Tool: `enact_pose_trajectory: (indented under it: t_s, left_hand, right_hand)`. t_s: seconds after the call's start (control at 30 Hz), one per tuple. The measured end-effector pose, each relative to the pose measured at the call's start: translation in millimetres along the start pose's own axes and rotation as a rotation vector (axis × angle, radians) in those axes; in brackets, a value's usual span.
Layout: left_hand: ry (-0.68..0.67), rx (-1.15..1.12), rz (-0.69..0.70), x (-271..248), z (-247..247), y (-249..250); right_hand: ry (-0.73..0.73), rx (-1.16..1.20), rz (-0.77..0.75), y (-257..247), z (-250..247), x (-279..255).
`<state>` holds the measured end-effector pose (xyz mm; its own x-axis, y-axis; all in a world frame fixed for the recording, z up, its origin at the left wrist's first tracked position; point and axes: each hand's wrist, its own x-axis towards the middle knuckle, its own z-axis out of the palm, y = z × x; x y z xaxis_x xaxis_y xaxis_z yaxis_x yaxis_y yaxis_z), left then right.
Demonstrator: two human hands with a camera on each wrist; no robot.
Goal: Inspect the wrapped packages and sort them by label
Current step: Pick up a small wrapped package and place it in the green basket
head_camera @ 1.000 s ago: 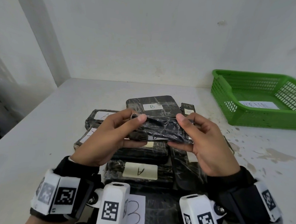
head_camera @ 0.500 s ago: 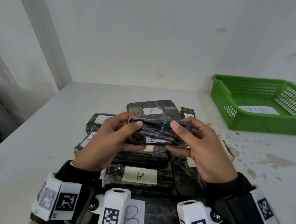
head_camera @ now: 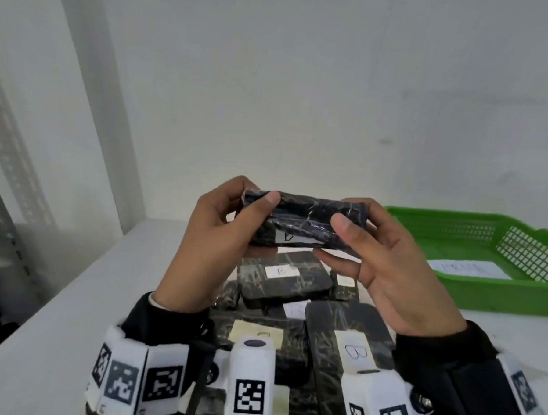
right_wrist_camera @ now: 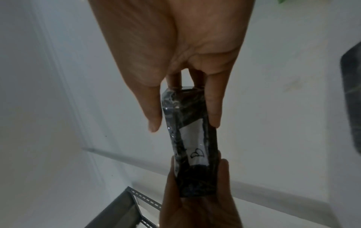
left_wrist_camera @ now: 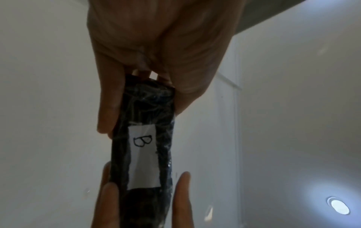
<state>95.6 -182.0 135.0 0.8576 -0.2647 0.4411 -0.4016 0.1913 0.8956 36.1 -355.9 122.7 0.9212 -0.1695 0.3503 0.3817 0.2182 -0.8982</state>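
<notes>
A small black wrapped package is held up in the air above the pile, between both hands. My left hand pinches its left end with thumb on top. My right hand pinches its right end the same way. Its white label carries a handwritten B, also readable on the label in the right wrist view. Below lie several more black wrapped packages with white or cream labels, two of them marked B.
A green plastic basket with a paper slip inside stands at the right on the white table. A white wall rises behind, and a grey metal shelf post stands at the left.
Both hands have lifted the small package higher off the pile and tilted it. The head view has shifted, so the pile now sits lower in the picture.
</notes>
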Motion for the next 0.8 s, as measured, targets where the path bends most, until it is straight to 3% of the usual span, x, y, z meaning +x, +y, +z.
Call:
enact_pose_trajectory:
  t_s: [0.17, 0.4, 0.5, 0.8]
  left_hand:
    - [-0.071, -0.061, 0.024, 4.0, 3.2, 9.7]
    - [0.014, -0.102, 0.080, 2.7, -5.4, 6.5]
    - [-0.077, -0.109, 0.043, 2.8, -8.9, 7.4]
    - [-0.058, -0.149, 0.066, 1.4, 1.0, 8.6]
  right_hand:
    - [0.036, -0.044, -0.078, -19.4, -2.3, 11.8]
    - [-0.070, -0.061, -0.070, -17.8, 4.9, 12.2]
    - [-0.034, -0.049, -0.090, -16.9, 1.5, 10.2]
    - [0.006, -0.087, -0.153, -20.7, 0.7, 5.8]
